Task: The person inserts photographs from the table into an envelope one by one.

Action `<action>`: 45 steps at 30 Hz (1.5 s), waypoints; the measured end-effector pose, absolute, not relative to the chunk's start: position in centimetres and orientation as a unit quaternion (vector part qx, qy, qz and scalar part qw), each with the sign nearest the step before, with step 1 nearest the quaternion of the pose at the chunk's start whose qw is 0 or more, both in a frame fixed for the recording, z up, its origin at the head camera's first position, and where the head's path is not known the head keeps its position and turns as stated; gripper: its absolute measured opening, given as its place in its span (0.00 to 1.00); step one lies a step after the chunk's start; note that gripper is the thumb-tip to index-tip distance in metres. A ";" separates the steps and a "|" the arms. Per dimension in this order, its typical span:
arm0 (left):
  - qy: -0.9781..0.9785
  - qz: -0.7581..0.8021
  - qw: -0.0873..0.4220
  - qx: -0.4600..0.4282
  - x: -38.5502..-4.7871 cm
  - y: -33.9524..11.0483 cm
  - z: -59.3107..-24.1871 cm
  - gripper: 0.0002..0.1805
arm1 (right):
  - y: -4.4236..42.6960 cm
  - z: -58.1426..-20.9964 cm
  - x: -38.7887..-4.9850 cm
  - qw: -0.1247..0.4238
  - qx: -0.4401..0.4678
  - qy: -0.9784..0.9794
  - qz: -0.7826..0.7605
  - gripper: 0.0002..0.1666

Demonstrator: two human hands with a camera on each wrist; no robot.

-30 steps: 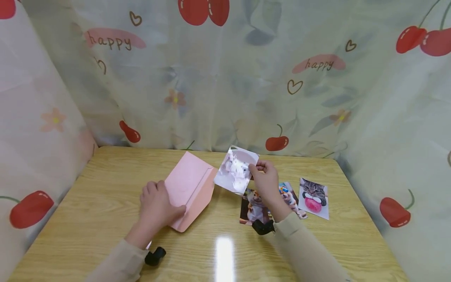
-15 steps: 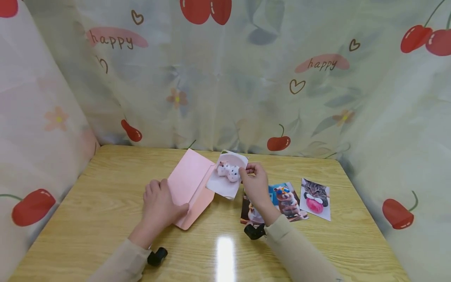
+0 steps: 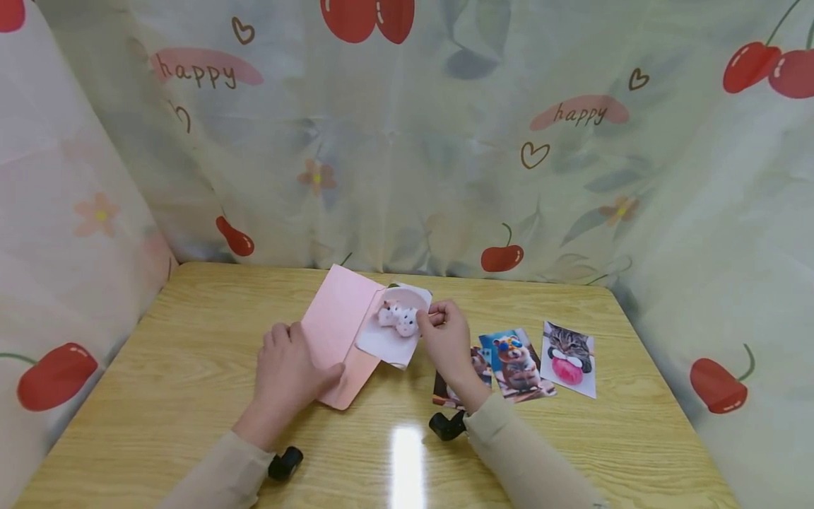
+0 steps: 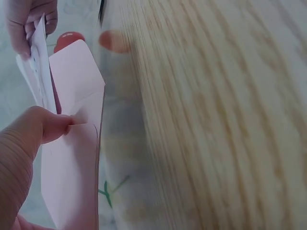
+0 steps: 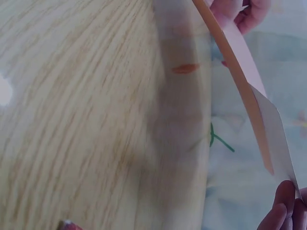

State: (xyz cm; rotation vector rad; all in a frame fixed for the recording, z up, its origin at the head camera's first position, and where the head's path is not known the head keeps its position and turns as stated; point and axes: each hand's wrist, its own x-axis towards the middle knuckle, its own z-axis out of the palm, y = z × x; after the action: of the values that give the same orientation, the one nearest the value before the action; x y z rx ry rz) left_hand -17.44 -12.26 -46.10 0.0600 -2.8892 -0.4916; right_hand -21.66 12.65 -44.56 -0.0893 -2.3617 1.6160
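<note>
Altogether two hands (image 3: 286,371) (image 3: 449,343), one pink envelope (image 3: 340,307).

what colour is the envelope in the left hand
The envelope is pale pink, clearest in the head view.

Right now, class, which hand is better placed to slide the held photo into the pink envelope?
Probably the right hand: it pinches the photo at the open flap, while the left hand holds the pink envelope.

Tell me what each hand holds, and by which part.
The left hand grips the pink envelope beside its opening; the right hand pinches the white-animal photo by its right edge.
</note>
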 end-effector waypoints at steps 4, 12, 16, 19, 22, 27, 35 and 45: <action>-0.979 -0.173 0.107 0.019 -17.3 -12.1 -46.0 0.55 | 12.2 -44.7 -21.6 0.126 -0.038 -0.817 0.561 0.11; -0.977 -0.183 0.112 0.014 -17.2 -12.0 -45.9 0.52 | 11.9 -45.4 -21.8 0.100 -0.010 -0.819 0.564 0.11; -0.977 -0.183 0.106 0.022 -17.2 -12.1 -46.0 0.53 | 11.9 -45.6 -21.8 0.082 -0.008 -0.825 0.559 0.11; -0.977 -0.185 0.108 0.025 -17.3 -12.2 -46.1 0.54 | 12.0 -45.5 -21.7 0.071 -0.012 -0.826 0.559 0.12; -0.975 -0.187 0.115 0.017 -17.3 -12.1 -46.1 0.53 | 11.9 -45.5 -21.6 0.061 -0.012 -0.827 0.559 0.12; -0.976 -0.185 0.114 0.009 -17.3 -11.7 -46.0 0.53 | 11.5 -45.4 -21.5 0.055 -0.001 -0.824 0.563 0.12; -0.978 -0.174 0.117 0.016 -17.2 -11.7 -46.2 0.55 | 10.8 -44.3 -20.6 0.003 0.013 -0.780 0.626 0.12; -0.976 -0.196 0.090 0.020 -16.9 -11.2 -45.7 0.52 | 10.0 -44.3 -20.8 -0.050 0.002 -0.778 0.626 0.09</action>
State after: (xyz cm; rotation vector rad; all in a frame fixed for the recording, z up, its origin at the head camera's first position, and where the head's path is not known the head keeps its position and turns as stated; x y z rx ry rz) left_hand -16.91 -11.23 -45.66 0.0601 -2.9035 -0.5824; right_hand -20.84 10.05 -44.34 0.0067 -2.5251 2.0317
